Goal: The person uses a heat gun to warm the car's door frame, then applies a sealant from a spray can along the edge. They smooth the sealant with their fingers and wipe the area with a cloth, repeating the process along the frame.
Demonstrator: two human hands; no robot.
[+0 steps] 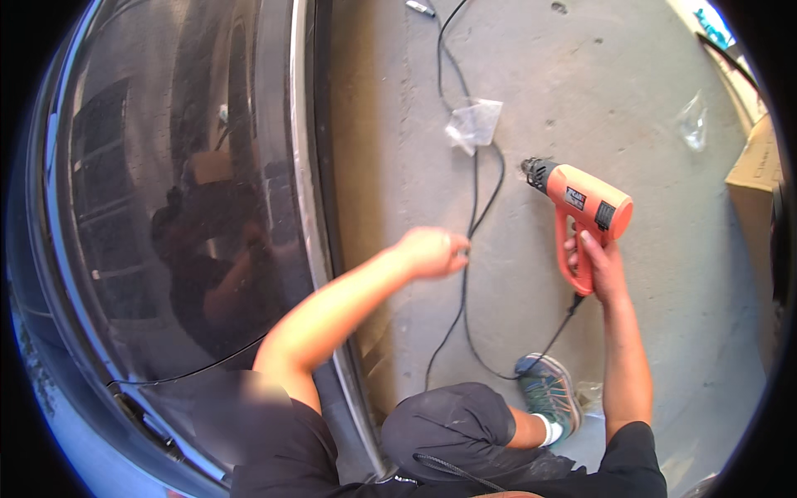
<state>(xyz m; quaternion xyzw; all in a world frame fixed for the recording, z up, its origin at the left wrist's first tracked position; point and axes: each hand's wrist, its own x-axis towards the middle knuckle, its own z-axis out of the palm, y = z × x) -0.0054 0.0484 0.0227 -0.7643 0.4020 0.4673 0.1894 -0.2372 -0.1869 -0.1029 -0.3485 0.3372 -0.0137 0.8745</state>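
An orange heat gun (588, 193) with a dark slotted nozzle is gripped at its handle by my right hand (601, 258). The nozzle points to the upper left, and a black cord leaves the handle's base. My left hand (436, 253) hovers over the floor beside the car, fingers curled and blurred. Something small and greyish shows at its fingertips, too unclear to name. To the left is a dark, glossy car door (187, 187) with a bright metal trim strip (303, 124) along its lower edge. My reflection shows in the paint.
Black cable (466, 292) loops across the concrete floor (666, 249) and passes my shoe (548, 392). A clear plastic bag (479, 124) lies over the cable. Another piece of clear plastic (693, 124) and a cardboard box (750, 205) are at right. A marker-like object (421, 8) lies at the top.
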